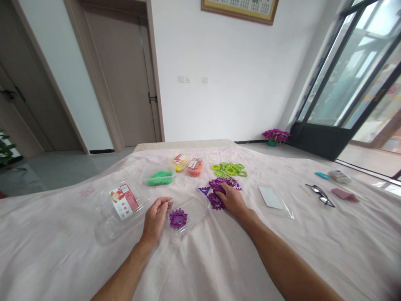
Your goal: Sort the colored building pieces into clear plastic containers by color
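Though at tray (200, 207) rim, L hand (155, 218) uncrowded.

Glossy clear plastic tray (200, 211), matt cloth (219, 259).

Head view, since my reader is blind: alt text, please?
A right hand rests on purple pieces on a pink cloth; the left hand is at the rim of a clear tray holding one purple piece. Beyond lie green pieces, tubs and glasses.
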`<state>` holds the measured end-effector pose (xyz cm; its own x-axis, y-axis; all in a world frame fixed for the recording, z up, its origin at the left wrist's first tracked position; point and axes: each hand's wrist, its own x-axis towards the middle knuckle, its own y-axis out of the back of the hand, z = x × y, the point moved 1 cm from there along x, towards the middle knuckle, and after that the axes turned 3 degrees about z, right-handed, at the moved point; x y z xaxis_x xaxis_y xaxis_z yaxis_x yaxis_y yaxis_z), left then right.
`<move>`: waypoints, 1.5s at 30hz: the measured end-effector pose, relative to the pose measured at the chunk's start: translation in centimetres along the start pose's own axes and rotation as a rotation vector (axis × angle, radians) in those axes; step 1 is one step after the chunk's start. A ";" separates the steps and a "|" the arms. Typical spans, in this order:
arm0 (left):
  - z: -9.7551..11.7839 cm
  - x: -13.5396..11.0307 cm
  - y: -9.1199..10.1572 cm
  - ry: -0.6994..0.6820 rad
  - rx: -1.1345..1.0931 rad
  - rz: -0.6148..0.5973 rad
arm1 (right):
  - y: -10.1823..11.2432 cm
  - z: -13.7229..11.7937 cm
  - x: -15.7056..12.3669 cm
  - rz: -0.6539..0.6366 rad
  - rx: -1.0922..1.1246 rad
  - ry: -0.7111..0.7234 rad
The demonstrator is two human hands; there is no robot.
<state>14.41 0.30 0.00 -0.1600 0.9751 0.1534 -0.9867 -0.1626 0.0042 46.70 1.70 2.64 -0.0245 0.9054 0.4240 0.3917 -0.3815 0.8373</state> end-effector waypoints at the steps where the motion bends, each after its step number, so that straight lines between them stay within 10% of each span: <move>1: 0.0 0.0 0.0 0.003 -0.001 -0.003 | 0.0 0.0 0.0 -0.017 -0.030 0.004; 10: -0.5 0.2 -0.1 -0.004 0.013 -0.035 | 1.2 -1.8 0.6 0.193 0.085 -0.094; 20: -0.3 0.1 -0.1 -0.006 0.020 -0.040 | 2.9 -8.8 0.0 -0.078 0.150 0.284; 27: -0.3 0.1 -0.2 -0.006 0.017 -0.060 | 1.9 -5.4 0.9 0.023 0.026 0.071; 33: -0.6 0.3 -0.1 -0.003 0.012 -0.053 | 4.0 -2.3 2.0 -0.194 -0.048 -0.027; 45: -0.5 0.2 -0.1 0.010 0.011 -0.046 | 3.0 -0.8 1.1 -0.362 -0.134 0.129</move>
<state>14.43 0.62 -0.46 -0.1150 0.9830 0.1431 -0.9926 -0.1192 0.0214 47.07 1.36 5.88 -0.2568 0.9581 0.1265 0.2132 -0.0715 0.9744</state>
